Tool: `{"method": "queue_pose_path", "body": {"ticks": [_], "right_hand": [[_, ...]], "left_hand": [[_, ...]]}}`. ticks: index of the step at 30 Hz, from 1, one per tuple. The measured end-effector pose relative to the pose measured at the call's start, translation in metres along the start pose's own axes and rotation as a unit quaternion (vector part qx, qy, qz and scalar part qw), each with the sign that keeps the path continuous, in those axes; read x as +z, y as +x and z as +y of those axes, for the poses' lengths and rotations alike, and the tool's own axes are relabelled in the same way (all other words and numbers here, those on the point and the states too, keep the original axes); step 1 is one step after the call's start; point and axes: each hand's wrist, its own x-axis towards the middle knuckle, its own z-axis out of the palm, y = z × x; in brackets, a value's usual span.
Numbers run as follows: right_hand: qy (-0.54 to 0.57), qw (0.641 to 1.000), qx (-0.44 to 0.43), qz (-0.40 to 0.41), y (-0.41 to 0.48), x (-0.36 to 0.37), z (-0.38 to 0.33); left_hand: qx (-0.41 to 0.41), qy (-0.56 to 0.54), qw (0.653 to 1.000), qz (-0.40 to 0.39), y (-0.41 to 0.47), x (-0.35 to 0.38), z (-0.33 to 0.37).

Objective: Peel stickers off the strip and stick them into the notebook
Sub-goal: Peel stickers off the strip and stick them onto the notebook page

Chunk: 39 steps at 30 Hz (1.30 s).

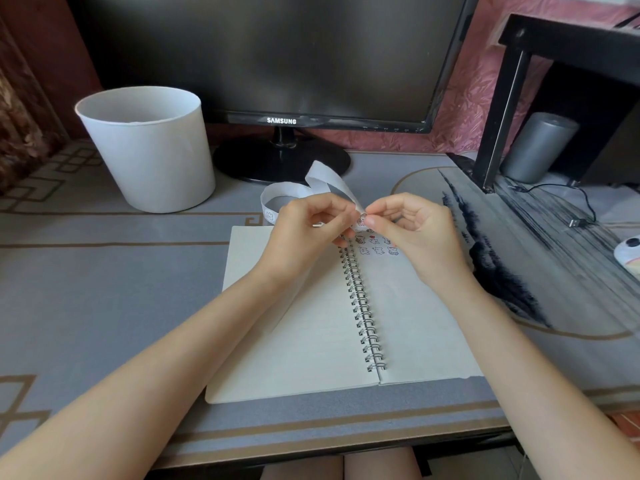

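Grey table [104, 289] under a mat with tan key-pattern borders, dark Samsung monitor [277, 57] behind. At back left, a smooth white plastic bin [145, 150], contents hidden below its rim. In the middle, lying open, a wire-bound notebook [304, 341], small cartoon stickers [377, 245] in rows atop the right page. Above its spine, a curling white paper sticker strip [325, 178], end pinched between left hand [304, 230] and right hand [412, 230], fingertips meeting; print there hard to make out.

We record that the bench [104, 289] carries an open spiral notebook [311, 341] at centre, a white bucket [149, 150] rear left, a monitor base [280, 161] behind, and a coiled sticker strip [277, 199] just beyond the notebook.
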Motion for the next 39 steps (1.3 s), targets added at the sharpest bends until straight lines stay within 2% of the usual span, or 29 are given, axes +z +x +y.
{"method": "queue_pose_path", "body": {"ticks": [5,13,19,24,28,30,39], "right_hand": [[-0.001,1.0,0.006,-0.001,0.0,0.0,0.001],[-0.06,0.998,-0.003,-0.002,-0.002,0.0,0.001],[-0.119,0.99,-0.066,-0.029,-0.007,-0.004,-0.003],[-0.017,0.999,0.041,0.018,-0.007,-0.02,-0.008],[-0.066,0.982,0.176,0.024,-0.006,-0.038,0.002],[-0.084,0.972,0.217,0.026,-0.006,-0.044,0.007],[-0.123,0.963,0.24,0.03,-0.006,-0.044,0.012]], "left_hand": [[-0.006,0.01,1.0,-0.003,0.0,-0.001,-0.001],[-0.032,-0.006,0.999,0.007,-0.001,0.001,0.001],[-0.047,-0.026,0.998,0.035,-0.001,0.0,0.0],[-0.054,-0.027,0.997,0.049,0.001,-0.002,0.002],[-0.048,-0.017,0.998,0.035,-0.001,-0.001,0.001],[-0.045,-0.012,0.998,0.035,0.0,-0.002,0.001],[-0.045,0.001,0.998,0.037,0.0,-0.001,0.0]]}}
